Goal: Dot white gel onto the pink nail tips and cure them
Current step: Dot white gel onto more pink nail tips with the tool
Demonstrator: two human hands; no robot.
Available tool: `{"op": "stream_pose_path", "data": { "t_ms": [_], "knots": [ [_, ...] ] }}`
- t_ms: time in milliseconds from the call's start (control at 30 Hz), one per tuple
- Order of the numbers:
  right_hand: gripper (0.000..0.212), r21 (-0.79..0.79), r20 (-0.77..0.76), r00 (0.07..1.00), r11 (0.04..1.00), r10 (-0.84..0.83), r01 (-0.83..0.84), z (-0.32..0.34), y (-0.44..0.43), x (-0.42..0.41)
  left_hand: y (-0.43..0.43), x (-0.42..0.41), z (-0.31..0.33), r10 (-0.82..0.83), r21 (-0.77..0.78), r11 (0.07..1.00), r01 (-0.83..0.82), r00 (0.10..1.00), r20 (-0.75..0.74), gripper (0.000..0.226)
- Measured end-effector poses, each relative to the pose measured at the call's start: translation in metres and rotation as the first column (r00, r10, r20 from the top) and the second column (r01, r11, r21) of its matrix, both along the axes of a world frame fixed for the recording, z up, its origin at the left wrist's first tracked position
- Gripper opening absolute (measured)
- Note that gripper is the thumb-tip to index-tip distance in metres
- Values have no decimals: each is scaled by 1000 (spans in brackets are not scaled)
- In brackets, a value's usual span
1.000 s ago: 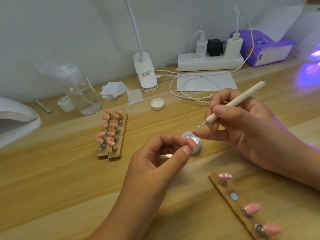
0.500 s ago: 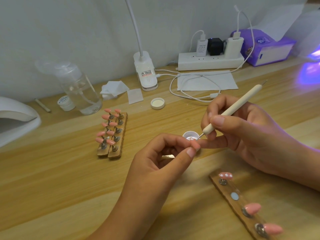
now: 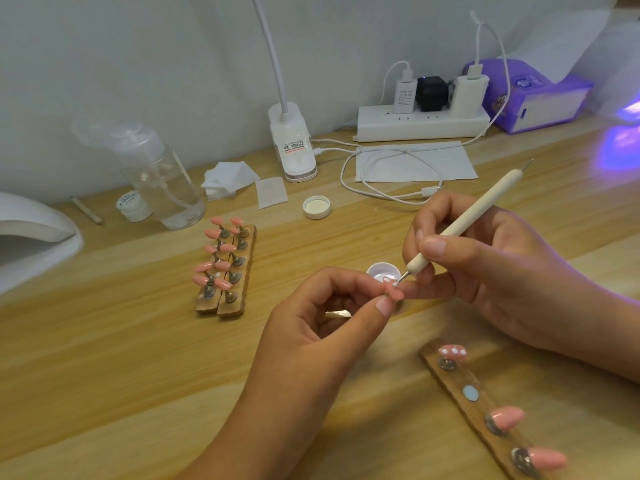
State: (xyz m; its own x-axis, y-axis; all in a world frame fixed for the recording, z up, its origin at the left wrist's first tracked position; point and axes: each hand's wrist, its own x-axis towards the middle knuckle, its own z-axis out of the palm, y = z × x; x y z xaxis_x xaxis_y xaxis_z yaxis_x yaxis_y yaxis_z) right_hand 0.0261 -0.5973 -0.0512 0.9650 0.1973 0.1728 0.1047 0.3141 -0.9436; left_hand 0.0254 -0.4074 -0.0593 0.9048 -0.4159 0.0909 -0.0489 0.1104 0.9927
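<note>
Pink nail tip [image 3: 394, 294] is off its stand, pinched between thumb and forefinger of the left hand [image 3: 311, 334], held over the middle of the surface just in front of the open gel pot [image 3: 382, 270]. Right hand [image 3: 491, 271] has a pen grip on the dotting tool [image 3: 464, 220]. Its ball end is on the tip's face or just above it, can't tell which. So both grips are loaded: left on the tip, right on the tool. Step in hand looks like dotting. Holder strip [image 3: 446, 375] toward the near right corner carries one dotted tip [image 3: 452, 353], a bare magnet spot [image 3: 470, 393] and two plain tips [image 3: 507, 417]. The bare spot is probably this tip's seat. Next move needs light touches, reloading from the pot as needed, then reseating on the magnet without smearing wet gel. Cure comes after: white lamp hood [image 3: 31, 233] at the left edge, purple glow [image 3: 620, 147] at the far right edge. More tips on two strips [image 3: 225, 271] left of centre; too small to tell whether they're dotted.
</note>
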Motion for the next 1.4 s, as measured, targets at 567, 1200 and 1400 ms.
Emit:
{"op": "stream_pose_path", "data": {
  "t_ms": [567, 1200, 1400],
  "knots": [
    [40, 28, -21, 999, 999, -39, 40, -2, 0, 4, 0, 0, 2, 37, 1, 999, -37, 999, -24, 18],
    [41, -54, 161, 980, 990, -116, 126, 5, 10, -4, 3, 0, 3, 34, 43, 999, -33, 999, -22, 10],
    [41, -152, 174, 963, 961, -204, 231, 10, 7, -10, 4, -1, 3, 8, 15, 1000, -8, 1000, -15, 10]
  ]
}}
